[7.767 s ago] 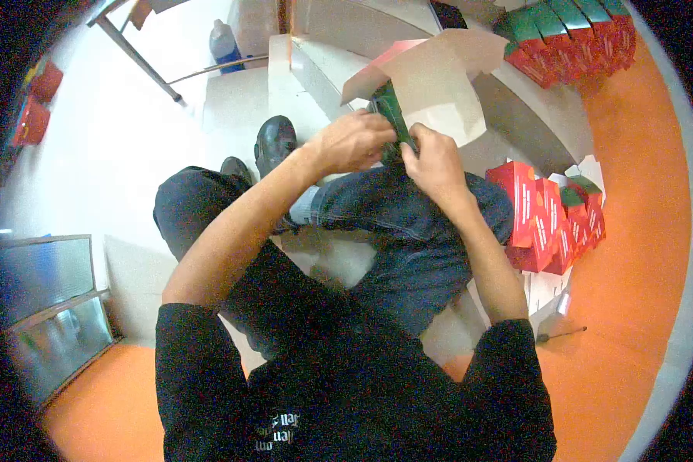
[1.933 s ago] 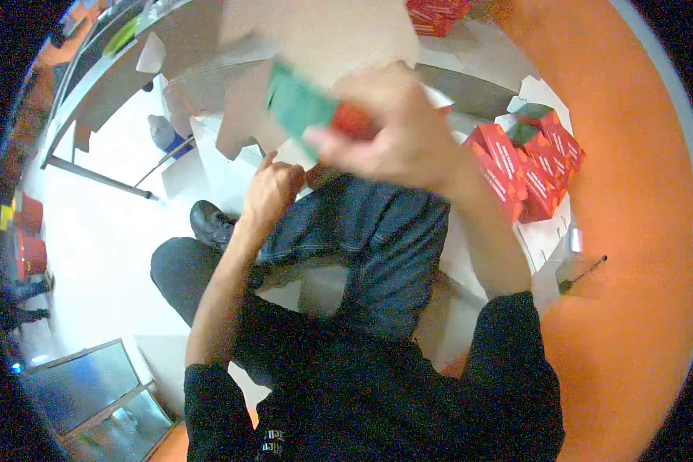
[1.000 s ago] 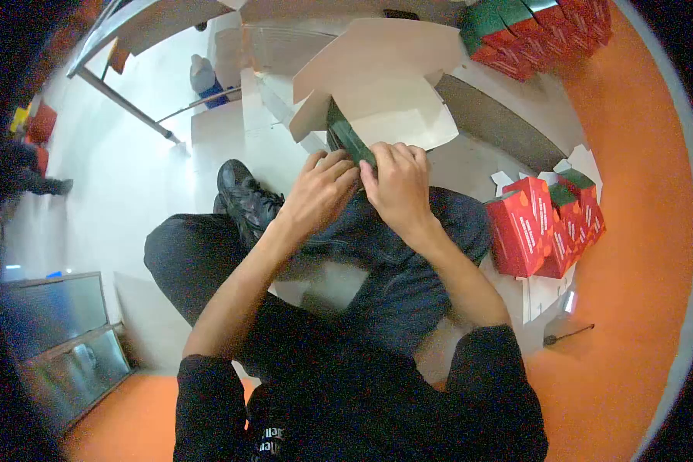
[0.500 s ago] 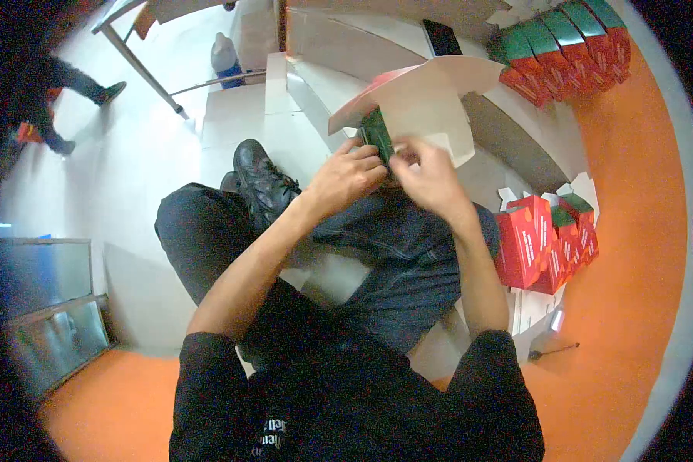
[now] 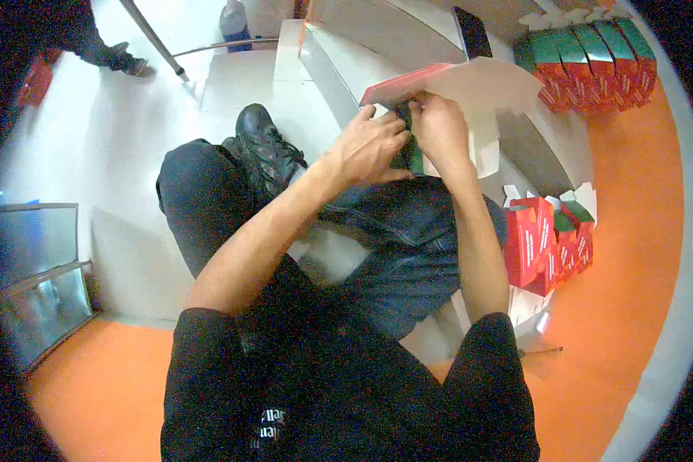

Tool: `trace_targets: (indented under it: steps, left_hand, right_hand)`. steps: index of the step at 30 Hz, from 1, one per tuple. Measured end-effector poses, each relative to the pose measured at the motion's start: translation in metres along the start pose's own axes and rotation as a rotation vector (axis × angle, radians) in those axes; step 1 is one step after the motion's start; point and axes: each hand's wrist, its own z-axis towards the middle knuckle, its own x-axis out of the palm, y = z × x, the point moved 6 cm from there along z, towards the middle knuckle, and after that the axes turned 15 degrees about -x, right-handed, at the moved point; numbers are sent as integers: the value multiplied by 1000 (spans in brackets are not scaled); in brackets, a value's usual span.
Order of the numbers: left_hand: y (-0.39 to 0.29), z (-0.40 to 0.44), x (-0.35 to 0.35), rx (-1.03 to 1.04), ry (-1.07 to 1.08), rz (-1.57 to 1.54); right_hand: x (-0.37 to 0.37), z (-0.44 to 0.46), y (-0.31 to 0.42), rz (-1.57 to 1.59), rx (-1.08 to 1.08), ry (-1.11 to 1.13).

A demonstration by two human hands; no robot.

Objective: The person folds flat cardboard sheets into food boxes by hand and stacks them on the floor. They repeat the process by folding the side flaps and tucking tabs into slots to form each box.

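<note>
A partly folded cardboard box (image 5: 500, 86) lies over my lap, its pale inner side up, with a red outer edge and a dark green panel. My left hand (image 5: 371, 146) grips the green panel from the left, fingers bent over it and thumb stretched along its near end. Close beside it, my right hand (image 5: 442, 132) is closed with fingertips pinched at the panel's far end, under the raised red-edged flap. The fingers hide most of the green panel and the exact fold between them.
Folded red and green boxes (image 5: 593, 65) stand in a row at the far right. More red boxes (image 5: 533, 239) stand beside my right knee. A dark phone-like slab (image 5: 470, 32) lies beyond the box. Another person's leg and shoe (image 5: 123, 60) show at upper left, near a metal table leg (image 5: 155, 40).
My right hand has moved up to the green panel's far end, and my left hand has turned flatter over it. The view has shifted slightly, and the other person's leg has moved.
</note>
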Motion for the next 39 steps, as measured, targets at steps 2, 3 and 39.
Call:
trace_targets:
  steps: [2,3,39]
  left_hand:
    - [3,2,0,21,-39,13]
    - [4,1,-1,30,-75,7]
    - [20,50,3,-671,-107,-218]
  right_hand:
    - [11,4,1,-55,-5,61]
    - [15,6,4,-81,-8,89]
    - [-31,-104,-132,-17,290,70]
